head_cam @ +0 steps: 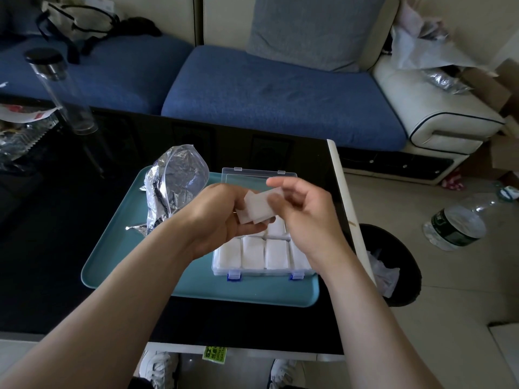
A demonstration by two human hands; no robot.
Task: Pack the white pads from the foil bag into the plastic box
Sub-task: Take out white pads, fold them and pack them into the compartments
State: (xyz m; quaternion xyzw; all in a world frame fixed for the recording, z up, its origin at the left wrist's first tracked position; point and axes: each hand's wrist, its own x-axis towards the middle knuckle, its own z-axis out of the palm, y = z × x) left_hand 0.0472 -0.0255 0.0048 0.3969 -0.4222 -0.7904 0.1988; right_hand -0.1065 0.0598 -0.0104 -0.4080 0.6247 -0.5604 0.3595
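Slippage risk — left hand [222, 217] and right hand [304, 217], fingers [279, 181] pinched on overlapping white pads [257, 209] above the plastic box [264, 273] — skewed pads may drop or jam crowded rows.

Green sticker [214, 354] on the near edge of the counter [252, 327], below the left hand [222, 217]: dark print, opening letters look like "SZ", rest illegible. Water bottle [455, 224] on the floor, right of the right hand [304, 217]: dark green label, print too small to read.
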